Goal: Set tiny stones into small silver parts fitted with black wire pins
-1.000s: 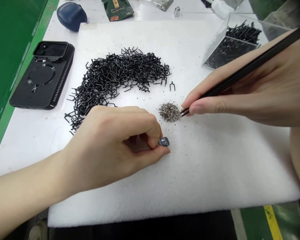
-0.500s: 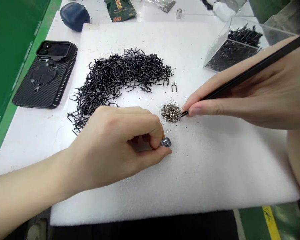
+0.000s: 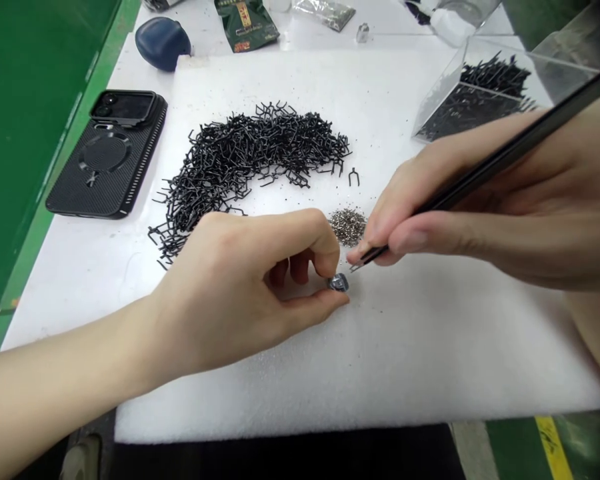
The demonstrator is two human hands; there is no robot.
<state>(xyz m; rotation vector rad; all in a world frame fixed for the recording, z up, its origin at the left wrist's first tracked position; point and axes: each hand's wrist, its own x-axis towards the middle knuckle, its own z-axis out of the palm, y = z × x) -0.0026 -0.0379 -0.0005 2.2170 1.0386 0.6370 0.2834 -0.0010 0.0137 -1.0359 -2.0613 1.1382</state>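
Note:
Between thumb and forefinger, my left hand [image 3: 250, 287] pinches a small shiny metal part [image 3: 339, 283] just above the white foam sheet. My right hand [image 3: 480, 207] grips black tweezers [image 3: 460, 187] like a pen, their tips close to the metal part's upper right. Whether the tips carry a tiny piece is too small to tell. Just behind the tips lies a little heap of tiny metal bits [image 3: 347, 227]. A curved pile of black forked pieces [image 3: 260, 150] spreads behind my left hand, and one single forked piece [image 3: 354, 177] lies apart at its right end.
The foam sheet [image 3: 430, 373] covers much of the white table. A clear box [image 3: 475, 100] of black pieces stands at the back right. To the left lies a black phone [image 3: 107, 153]. Along the back are a blue rounded object [image 3: 163, 43], a green packet [image 3: 247, 25] and a small metal piece [image 3: 363, 33].
My right hand has brought the tweezers from the heap of metal bits toward the metal part in my left hand. The whole view has shifted slightly; my left hand keeps its pinch.

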